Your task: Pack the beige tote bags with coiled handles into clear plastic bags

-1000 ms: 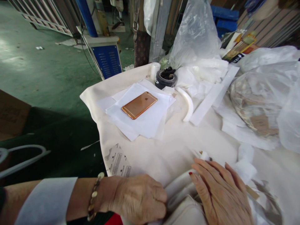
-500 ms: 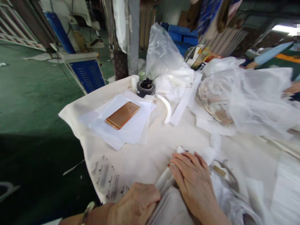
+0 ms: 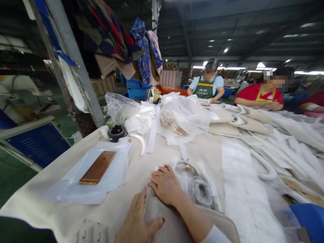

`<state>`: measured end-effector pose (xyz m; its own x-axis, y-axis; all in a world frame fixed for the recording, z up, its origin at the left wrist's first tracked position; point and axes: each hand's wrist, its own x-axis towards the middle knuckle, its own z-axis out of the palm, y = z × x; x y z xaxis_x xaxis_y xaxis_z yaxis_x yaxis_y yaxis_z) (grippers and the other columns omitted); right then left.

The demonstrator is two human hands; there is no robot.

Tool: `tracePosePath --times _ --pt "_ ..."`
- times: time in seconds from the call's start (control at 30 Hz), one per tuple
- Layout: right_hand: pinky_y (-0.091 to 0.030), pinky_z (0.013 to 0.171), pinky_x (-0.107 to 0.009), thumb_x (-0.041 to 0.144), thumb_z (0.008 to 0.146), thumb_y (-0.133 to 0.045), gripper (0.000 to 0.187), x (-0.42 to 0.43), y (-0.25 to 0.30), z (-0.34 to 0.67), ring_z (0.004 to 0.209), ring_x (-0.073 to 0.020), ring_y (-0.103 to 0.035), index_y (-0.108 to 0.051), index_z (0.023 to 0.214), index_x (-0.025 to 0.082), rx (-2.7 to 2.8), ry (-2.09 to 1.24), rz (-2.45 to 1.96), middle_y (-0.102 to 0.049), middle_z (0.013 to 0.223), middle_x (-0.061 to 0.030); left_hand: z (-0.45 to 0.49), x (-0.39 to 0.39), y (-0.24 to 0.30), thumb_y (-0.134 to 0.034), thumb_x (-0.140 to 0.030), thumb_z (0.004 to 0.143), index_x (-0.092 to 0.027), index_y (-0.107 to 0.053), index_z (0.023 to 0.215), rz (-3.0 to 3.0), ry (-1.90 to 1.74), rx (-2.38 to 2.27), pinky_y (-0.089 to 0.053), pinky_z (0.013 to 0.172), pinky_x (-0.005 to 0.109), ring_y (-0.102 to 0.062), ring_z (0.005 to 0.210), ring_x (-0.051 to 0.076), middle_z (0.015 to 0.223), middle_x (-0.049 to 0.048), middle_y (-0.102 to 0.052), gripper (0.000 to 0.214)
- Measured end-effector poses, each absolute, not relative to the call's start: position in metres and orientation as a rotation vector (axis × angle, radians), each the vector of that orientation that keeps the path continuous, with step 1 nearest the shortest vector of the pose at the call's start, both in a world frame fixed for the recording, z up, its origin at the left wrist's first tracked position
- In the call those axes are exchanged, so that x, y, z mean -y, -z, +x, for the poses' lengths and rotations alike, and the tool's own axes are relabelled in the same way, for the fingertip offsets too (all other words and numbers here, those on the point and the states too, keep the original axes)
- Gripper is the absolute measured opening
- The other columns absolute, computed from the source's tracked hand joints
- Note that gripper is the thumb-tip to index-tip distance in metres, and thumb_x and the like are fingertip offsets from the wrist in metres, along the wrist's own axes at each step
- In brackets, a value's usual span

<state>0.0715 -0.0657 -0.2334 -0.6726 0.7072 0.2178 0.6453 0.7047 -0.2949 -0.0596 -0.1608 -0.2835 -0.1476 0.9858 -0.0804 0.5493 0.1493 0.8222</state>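
A pale beige fabric piece [image 3: 162, 219], smooth like a padded cover, lies on the cloth-covered table [image 3: 197, 148] at the front, under my hands. My right hand [image 3: 167, 185] bends its fingers over the far end of this piece and presses there; the fingertips are partly hidden. Along the piece's left edge is my left hand [image 3: 136, 216], fingers stretched forward and thumb spread, with nothing in its grasp. Just right of my right hand are a coil of clear white strip [image 3: 202, 192] and crumpled white material.
Left, a gold phone [image 3: 98, 167] rests on paper sheets [image 3: 113, 182]. Behind are a black tape roll [image 3: 116, 133], a curved white strip [image 3: 139, 141] and plastic bags [image 3: 187, 111]. White padded pieces [image 3: 268, 135] pile up right. Two co-workers [image 3: 206, 87] [image 3: 263, 94] sit across the table.
The view has swung up and right, bringing co-workers and the right-hand pile into sight. My left hand has opened from a closed grip. My right hand's fingers are now more bent.
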Motion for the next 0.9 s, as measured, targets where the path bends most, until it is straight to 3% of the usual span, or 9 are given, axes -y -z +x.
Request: tracePosePath --times 0.13,0.2,0.3,0.4,0.57,0.73,0.9 --pt "-0.028 0.108 -0.040 0.028 0.088 -0.055 0.014 0.071 0.214 0.098 0.117 -0.0182 -0.051 -0.068 0.092 0.026 2.548 -0.241 -1.051 -0.064 0.118 0.0009 -0.041 0.142 0.286 -0.065 -0.055 0.053 -0.006 -0.046 0.125 1.353 -0.827 -1.769 -0.036 0.103 0.044 -0.046 0.122 0.037 0.126 0.0200 -0.053 0.089" --pt "-0.031 0.108 -0.039 0.028 0.089 -0.051 0.023 0.083 0.207 0.135 0.124 -0.0193 -0.045 -0.064 0.108 0.025 2.363 -0.206 -1.157 -0.055 0.131 -0.0033 -0.039 0.138 0.288 -0.065 -0.056 0.053 -0.008 -0.046 0.126 1.311 -0.843 -1.759 -0.038 0.101 0.042 -0.047 0.121 0.036 0.125 0.0181 -0.055 0.090" --pt "-0.041 0.101 -0.042 0.034 0.090 -0.040 0.038 0.114 0.214 0.204 0.121 -0.0219 -0.049 -0.055 0.121 0.017 1.931 -0.205 -1.445 -0.055 0.128 -0.0125 -0.041 0.136 0.288 -0.066 -0.055 0.050 -0.005 -0.044 0.127 1.235 -0.833 -1.757 -0.042 0.096 0.041 -0.049 0.119 0.037 0.125 0.0196 -0.055 0.094" --pt "-0.043 0.097 -0.047 0.047 0.086 -0.038 0.055 0.147 0.241 0.250 0.114 -0.0277 -0.057 -0.051 0.123 0.008 1.665 -0.492 -1.772 -0.060 0.120 -0.0193 -0.044 0.135 0.287 -0.064 -0.055 0.051 -0.006 -0.045 0.124 1.226 -0.812 -1.753 -0.044 0.093 0.042 -0.051 0.116 0.037 0.123 0.0197 -0.056 0.091" --pt "-0.029 0.108 -0.041 0.056 0.082 -0.036 0.073 0.176 0.259 0.246 0.128 -0.0265 -0.043 -0.037 0.134 0.004 1.412 -0.939 -1.804 -0.045 0.137 -0.0206 -0.044 0.132 0.277 -0.061 -0.061 0.051 -0.009 -0.054 0.112 1.247 -0.777 -1.689 -0.051 0.083 0.041 -0.059 0.106 0.036 0.111 0.0170 -0.064 0.080" --pt "-0.039 0.098 -0.039 0.052 0.078 -0.048 0.057 0.171 0.238 0.237 0.116 -0.0257 -0.053 -0.049 0.122 0.015 1.210 -1.152 -1.678 -0.059 0.121 -0.0129 -0.032 0.139 0.249 -0.064 -0.062 0.051 -0.011 -0.064 0.095 1.083 -0.758 -1.467 -0.055 0.075 0.041 -0.066 0.088 0.035 0.083 0.0127 -0.071 0.067" --pt "-0.051 0.075 -0.036 0.051 0.076 -0.049 0.045 0.166 0.227 0.245 0.086 -0.0254 -0.066 -0.062 0.099 0.014 1.134 -1.359 -1.589 -0.069 0.089 -0.0106 -0.029 0.153 0.228 -0.065 -0.065 0.059 -0.025 -0.069 0.082 1.160 -0.780 -1.347 -0.053 0.080 0.048 -0.066 0.088 0.035 0.072 0.0040 -0.071 0.047"
